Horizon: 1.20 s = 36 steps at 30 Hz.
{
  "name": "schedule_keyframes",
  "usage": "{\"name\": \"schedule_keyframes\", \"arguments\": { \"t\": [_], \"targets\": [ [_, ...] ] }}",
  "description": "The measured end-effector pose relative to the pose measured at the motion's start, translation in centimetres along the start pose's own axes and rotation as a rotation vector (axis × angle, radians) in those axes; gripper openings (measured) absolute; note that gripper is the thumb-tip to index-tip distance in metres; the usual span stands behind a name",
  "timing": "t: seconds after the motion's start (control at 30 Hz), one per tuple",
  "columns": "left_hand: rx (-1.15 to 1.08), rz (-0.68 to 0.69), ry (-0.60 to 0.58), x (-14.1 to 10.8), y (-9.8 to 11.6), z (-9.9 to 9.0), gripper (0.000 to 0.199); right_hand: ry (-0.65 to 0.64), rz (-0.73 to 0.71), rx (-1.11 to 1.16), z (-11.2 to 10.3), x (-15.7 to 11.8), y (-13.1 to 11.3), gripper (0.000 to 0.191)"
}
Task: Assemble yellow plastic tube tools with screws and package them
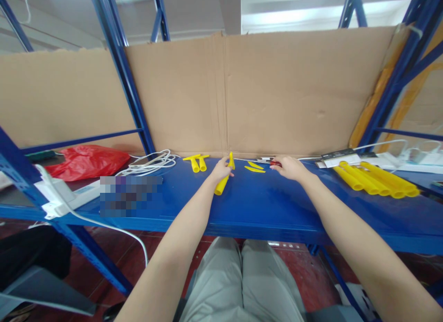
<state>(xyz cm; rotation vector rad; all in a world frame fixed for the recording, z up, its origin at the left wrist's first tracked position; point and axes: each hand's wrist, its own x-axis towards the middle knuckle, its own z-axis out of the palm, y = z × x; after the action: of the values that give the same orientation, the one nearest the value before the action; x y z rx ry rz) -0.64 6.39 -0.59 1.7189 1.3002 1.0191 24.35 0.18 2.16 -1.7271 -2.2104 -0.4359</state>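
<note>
Knees sit at the worktop's front edge. Left hand clamps a tube, right hand a red tool. A loose grip could let the tube roll

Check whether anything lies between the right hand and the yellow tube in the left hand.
Yes: two yellow strips lie on the blue tabletop between the right hand, holding a red item, and the yellow tube in the left hand. They look flat, so they should hardly hinder a move above them.
</note>
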Motion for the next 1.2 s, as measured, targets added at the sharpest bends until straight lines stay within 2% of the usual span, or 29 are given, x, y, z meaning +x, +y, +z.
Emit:
{"name": "schedule_keyframes", "arguments": {
  "t": [0.27, 0.6, 0.87, 1.07, 1.2],
  "targets": [
    [0.004, 0.002, -0.005, -0.1, 0.1, 0.0, 0.051, -0.026, 0.020, 0.051, 0.1, 0.2, -0.2, 0.013],
    [0.015, 0.011, -0.006, -0.4, 0.3, 0.1, 0.054, -0.014, 0.035, -0.031, 0.0, 0.1, -0.3, 0.012],
    [-0.043, -0.002, 0.048, 0.4, 0.1, 0.4, 0.053, -0.012, 0.020, 0.013, 0.4, 0.3, 0.2, 0.013],
    [-0.105, -0.050, 0.174, 0.8, -0.1, 0.2, 0.052, -0.017, 0.131, 0.078, -0.3, 0.1, 2.2, 0.013],
    [-0.050, -0.104, 0.260, 1.2, -0.5, -0.1, 0.057, -0.115, 0.230, 0.054, -0.6, -0.3, 4.7, 0.011]
  ]
}}
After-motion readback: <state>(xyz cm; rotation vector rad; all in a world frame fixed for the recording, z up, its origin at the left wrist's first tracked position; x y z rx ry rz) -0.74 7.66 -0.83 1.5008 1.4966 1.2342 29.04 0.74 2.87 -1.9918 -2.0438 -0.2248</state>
